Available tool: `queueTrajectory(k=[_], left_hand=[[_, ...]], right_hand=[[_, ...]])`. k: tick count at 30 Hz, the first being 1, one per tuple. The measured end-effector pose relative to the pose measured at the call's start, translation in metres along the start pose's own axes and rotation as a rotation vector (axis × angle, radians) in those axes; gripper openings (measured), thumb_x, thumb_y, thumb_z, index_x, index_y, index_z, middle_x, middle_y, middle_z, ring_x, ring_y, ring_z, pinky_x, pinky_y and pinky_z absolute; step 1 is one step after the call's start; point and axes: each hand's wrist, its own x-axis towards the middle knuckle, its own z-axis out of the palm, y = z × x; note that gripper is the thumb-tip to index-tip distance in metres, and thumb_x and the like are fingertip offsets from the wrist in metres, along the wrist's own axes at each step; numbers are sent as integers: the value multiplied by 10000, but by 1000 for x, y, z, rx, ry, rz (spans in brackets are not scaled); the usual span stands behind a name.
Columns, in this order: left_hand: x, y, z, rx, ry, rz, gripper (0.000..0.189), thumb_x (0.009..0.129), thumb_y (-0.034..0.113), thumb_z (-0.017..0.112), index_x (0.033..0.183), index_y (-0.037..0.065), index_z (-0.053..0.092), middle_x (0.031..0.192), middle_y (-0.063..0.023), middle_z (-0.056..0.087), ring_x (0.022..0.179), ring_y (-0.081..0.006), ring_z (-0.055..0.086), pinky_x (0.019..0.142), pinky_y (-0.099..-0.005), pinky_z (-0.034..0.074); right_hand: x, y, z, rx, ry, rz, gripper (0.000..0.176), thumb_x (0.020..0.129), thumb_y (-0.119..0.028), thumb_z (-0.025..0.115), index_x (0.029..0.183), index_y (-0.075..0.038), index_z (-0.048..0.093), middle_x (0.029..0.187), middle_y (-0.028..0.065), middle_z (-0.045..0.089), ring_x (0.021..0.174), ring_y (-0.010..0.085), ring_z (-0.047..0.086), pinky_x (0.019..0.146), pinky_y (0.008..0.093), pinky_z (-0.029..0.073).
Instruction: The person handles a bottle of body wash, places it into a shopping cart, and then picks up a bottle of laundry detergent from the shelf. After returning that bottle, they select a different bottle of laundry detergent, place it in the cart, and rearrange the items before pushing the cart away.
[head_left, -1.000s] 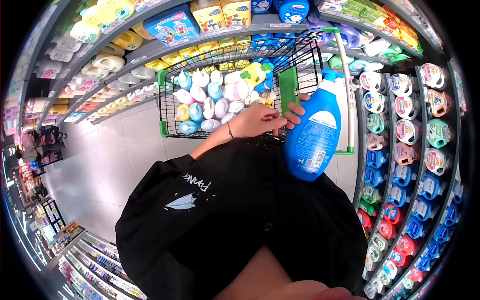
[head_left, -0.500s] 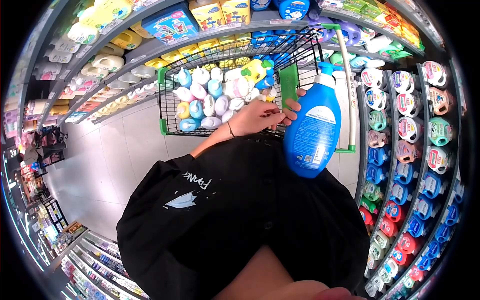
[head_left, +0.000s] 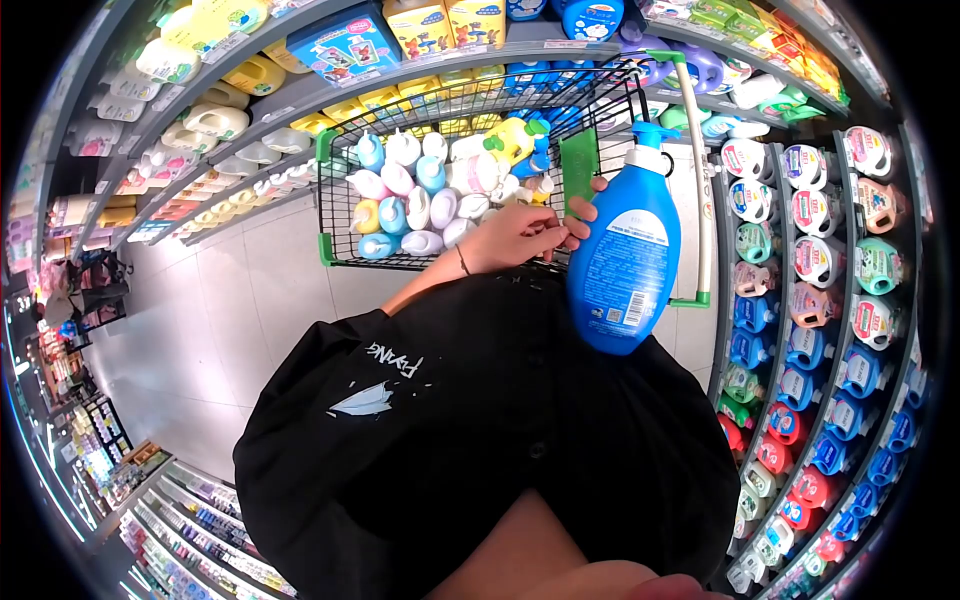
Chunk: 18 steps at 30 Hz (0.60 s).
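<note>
A large blue pump bottle (head_left: 625,265) with a white-topped back label and a barcode stands upright in front of my black shirt. The fingers of my right hand (head_left: 580,218) curl round its left edge; the palm is hidden behind it. My left hand (head_left: 518,238) is closed, its fingertips meeting those of my right hand, and whatever they pinch is too small to make out. Just beyond my hands is a black wire shopping cart (head_left: 325,195) with green corners, holding many pump bottles (head_left: 418,208) in white, blue, pink and yellow, and a yellow bottle (head_left: 512,140) with a green top.
The cart's pale handle (head_left: 705,190) runs down the right of the bottle. Shelves of detergent bottles (head_left: 820,260) rise at the right. More shelves (head_left: 210,75) curve along the back and left, with boxes (head_left: 345,45) on top. Tiled floor (head_left: 205,300) shows at the left.
The blue bottle has turned slightly, and its barcode label has shifted a little left. My hands have barely moved.
</note>
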Motion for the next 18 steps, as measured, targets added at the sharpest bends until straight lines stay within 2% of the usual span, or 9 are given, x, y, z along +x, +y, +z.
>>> queueTrajectory(k=[2, 6, 12, 15, 17, 18], left_hand=[[-1, 2, -4, 8, -56, -52, 249, 980, 127, 504, 1162, -13, 602, 1138, -58, 610, 967, -142, 601, 750, -266, 494], [-2, 2, -3, -20, -53, -42, 244, 981, 137, 507, 1139, -19, 606, 1134, -57, 613, 960, -141, 601, 748, -270, 492], [-1, 2, -1, -45, -44, -54, 202, 980, 135, 509, 1057, -28, 600, 1153, -81, 608, 939, -147, 598, 761, -275, 486], [-2, -2, 0, -71, -33, -55, 192, 979, 141, 517, 1051, -24, 581, 1181, -96, 592, 933, -152, 599, 775, -278, 484], [0, -10, 1, -88, -18, -35, 196, 977, 151, 530, 1072, -17, 569, 1194, -100, 580, 933, -157, 601, 786, -280, 482], [2, -19, 4, -132, 3, 20, 209, 976, 185, 541, 1060, -6, 558, 1115, -82, 586, 892, -145, 608, 741, -271, 488]], right_hand=[[2, -1, -1, 4, -33, 26, 487, 965, -397, 533, 1321, -94, 393, 1039, 156, 494, 924, 296, 531, 794, 416, 481], [4, -5, -8, 31, -101, 80, 496, 965, -405, 533, 1326, -100, 386, 1070, 161, 499, 982, 305, 530, 835, 437, 476], [2, -2, -14, 87, -127, 17, 498, 962, -398, 536, 1341, -117, 377, 1098, 149, 496, 996, 304, 527, 879, 453, 459], [0, -7, -12, 49, -76, 16, 487, 966, -387, 522, 1342, -108, 390, 1094, 150, 501, 985, 299, 531, 882, 446, 459], [-3, -5, -8, 12, 36, -76, 484, 970, -390, 508, 1340, -96, 405, 1095, 150, 509, 977, 291, 534, 878, 439, 462], [-4, -5, -4, -13, 87, -115, 483, 972, -391, 500, 1339, -90, 412, 1096, 150, 513, 973, 287, 536, 875, 435, 463]])
